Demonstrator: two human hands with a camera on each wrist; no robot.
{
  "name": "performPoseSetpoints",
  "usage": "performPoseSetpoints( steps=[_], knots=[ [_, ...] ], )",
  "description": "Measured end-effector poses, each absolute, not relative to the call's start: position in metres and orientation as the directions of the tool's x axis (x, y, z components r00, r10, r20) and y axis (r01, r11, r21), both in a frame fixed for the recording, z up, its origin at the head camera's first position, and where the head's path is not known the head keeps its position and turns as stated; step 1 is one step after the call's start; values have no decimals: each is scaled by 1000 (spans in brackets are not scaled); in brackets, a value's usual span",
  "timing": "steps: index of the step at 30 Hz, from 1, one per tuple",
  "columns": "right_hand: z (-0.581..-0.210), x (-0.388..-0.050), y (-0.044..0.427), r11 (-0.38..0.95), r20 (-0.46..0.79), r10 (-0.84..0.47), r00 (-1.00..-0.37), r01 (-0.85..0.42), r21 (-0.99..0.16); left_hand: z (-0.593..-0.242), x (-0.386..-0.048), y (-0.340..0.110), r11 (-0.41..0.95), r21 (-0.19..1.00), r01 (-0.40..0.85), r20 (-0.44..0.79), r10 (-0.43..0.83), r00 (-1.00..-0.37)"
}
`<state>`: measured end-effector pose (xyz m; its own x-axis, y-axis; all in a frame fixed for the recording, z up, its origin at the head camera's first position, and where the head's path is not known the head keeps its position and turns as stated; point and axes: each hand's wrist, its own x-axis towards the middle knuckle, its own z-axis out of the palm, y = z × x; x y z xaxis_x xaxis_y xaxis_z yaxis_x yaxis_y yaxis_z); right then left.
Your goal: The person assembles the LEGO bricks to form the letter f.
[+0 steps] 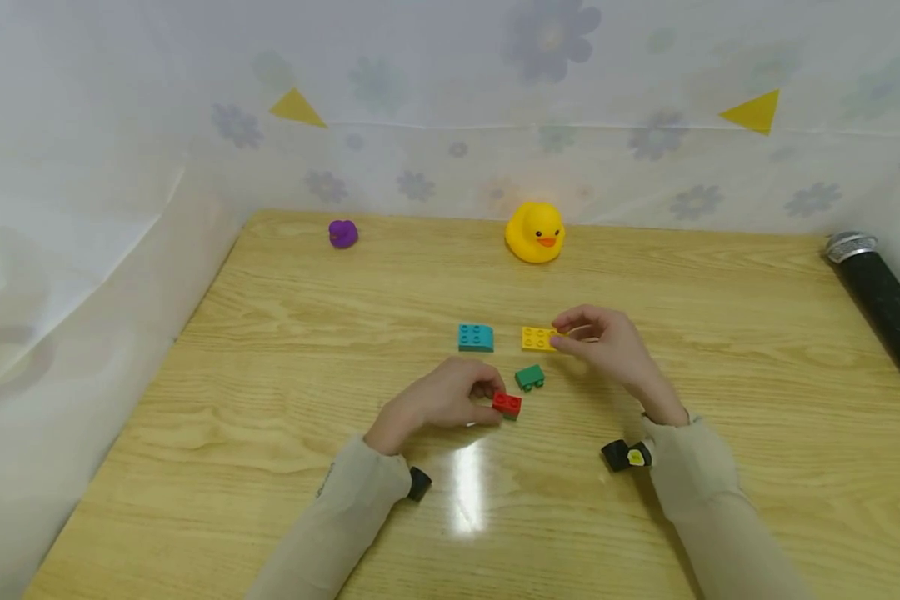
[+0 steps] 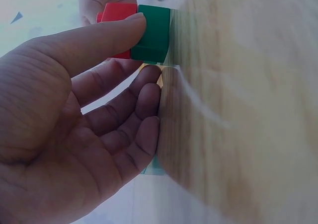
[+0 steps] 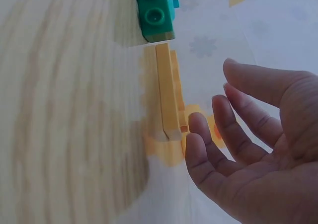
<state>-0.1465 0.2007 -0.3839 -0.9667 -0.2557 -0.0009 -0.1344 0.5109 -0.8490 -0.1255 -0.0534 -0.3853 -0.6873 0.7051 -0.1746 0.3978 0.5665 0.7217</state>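
My left hand [image 1: 450, 393] pinches a red brick [image 1: 507, 402] joined on top of a green brick [image 2: 151, 33]. Its thumb lies across the side of both bricks, and the other fingers curl loosely by the tabletop. Close to the right end of a flat yellow brick [image 1: 537, 337], my right hand [image 1: 607, 343] has its fingers spread and loosely bent. In the right wrist view nothing is between those fingers, and the yellow brick [image 3: 169, 92] lies beside them. Another green brick [image 1: 529, 377] rests on its side between the hands. A teal brick [image 1: 476, 337] lies left of the yellow one.
A yellow rubber duck [image 1: 534, 235] and a small purple duck [image 1: 342, 234] stand along the back of the wooden table [image 1: 307, 317]. A black microphone [image 1: 881, 304] lies at the right edge. Flower-printed white cloth [image 1: 450, 92] hangs behind.
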Motion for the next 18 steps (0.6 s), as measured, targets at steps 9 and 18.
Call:
performPoseSetpoints(
  steps=[9,18],
  knots=[
    [-391,-152,200,546,9,-192,-981,-114,-830,-385,-127,-55,567,710,418,-175,717,-675],
    [-393,-153,202,543,-16,-187,-982,-89,-835,-382,-118,-47,633,695,339,-220,637,-739]
  ],
)
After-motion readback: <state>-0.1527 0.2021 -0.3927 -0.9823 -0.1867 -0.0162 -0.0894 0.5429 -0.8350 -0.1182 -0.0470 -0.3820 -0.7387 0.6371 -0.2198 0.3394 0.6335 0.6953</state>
